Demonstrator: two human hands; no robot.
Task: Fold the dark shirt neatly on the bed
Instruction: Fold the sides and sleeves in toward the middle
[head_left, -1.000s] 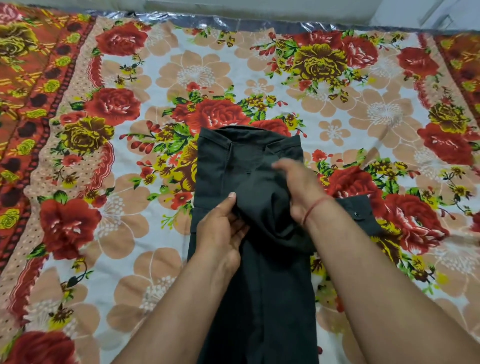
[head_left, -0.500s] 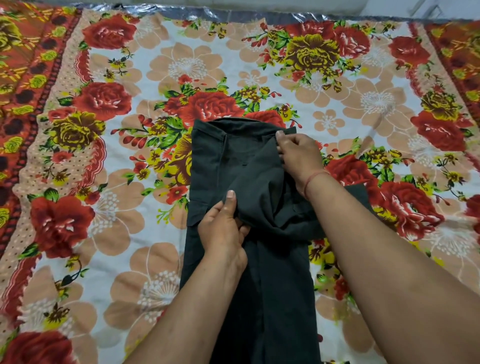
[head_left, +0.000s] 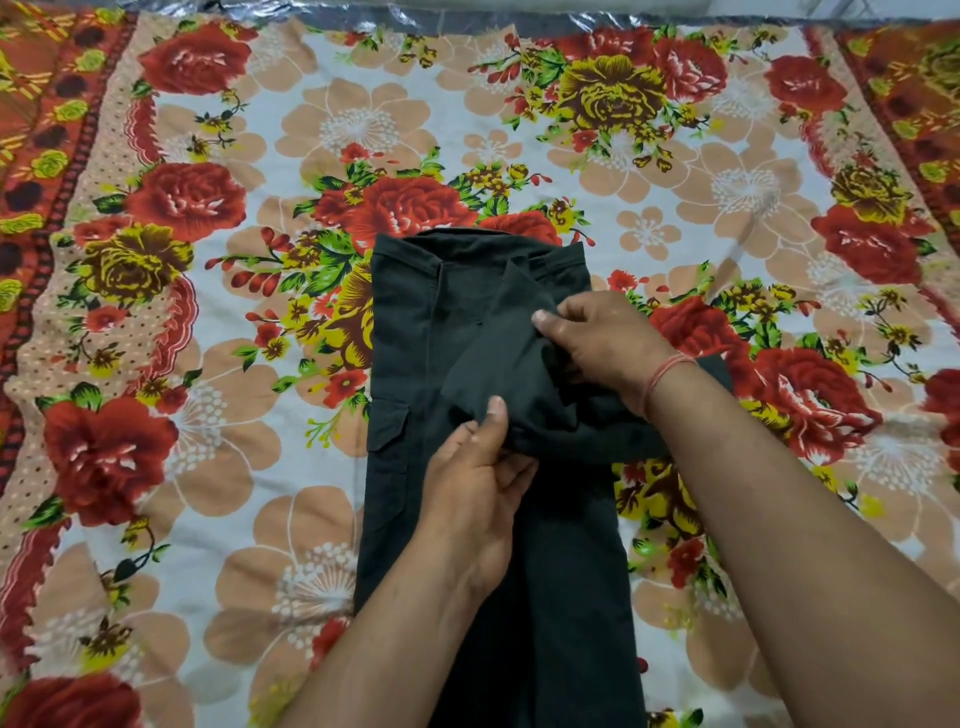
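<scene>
The dark shirt (head_left: 415, 332) lies lengthwise in the middle of the bed, folded into a long narrow strip with its collar end away from me and a flap pocket on its left side. A sleeve is folded across its upper part. My left hand (head_left: 478, 488) pinches the lower edge of that sleeve fold with thumb and fingers. My right hand (head_left: 602, 343), with a red thread on the wrist, grips the bunched sleeve cloth near the shirt's right edge. The sleeve's cuff end sticks out to the right behind my right wrist.
A floral bedsheet (head_left: 208, 467) with red roses and beige flowers covers the bed. Shiny plastic wrap (head_left: 467, 23) runs along the far edge of the mattress. Orange-red patterned borders lie at the far left and right.
My right hand has drawn back from the collar corner toward the shirt's middle, gathering the sleeve cloth. My left hand stays on the fold's lower edge.
</scene>
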